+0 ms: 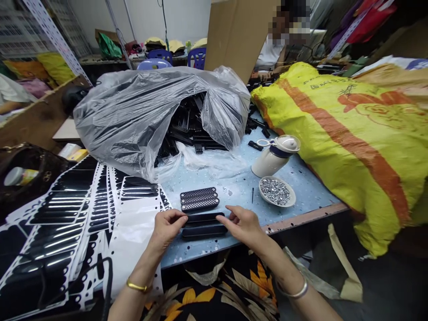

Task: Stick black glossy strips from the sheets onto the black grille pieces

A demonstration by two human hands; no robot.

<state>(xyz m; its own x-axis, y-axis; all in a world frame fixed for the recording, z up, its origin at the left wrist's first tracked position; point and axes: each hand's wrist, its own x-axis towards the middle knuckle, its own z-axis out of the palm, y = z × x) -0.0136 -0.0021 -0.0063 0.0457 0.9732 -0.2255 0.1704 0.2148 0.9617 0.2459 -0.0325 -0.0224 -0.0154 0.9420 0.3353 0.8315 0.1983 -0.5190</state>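
Observation:
Two long black pieces with rounded ends lie side by side in front of me: a far black strip (204,217) and a near black strip (204,230). My left hand (168,226) is closed, thumb and finger pinched at the far strip's left end. At its right end rests the thumb of my right hand (243,223), with the index finger stretched out apart from it. Just beyond are black perforated pieces (199,199) with small metal dots at their ends, lying together. What is under my fingertips is hidden.
Sheets of black rounded stickers (75,214) cover the left side. A large plastic bag (133,111) of black parts stands behind. On the right are a bowl of small metal pieces (277,191), a white lidded container (271,160), and a yellow sack (361,133) at the table's edge.

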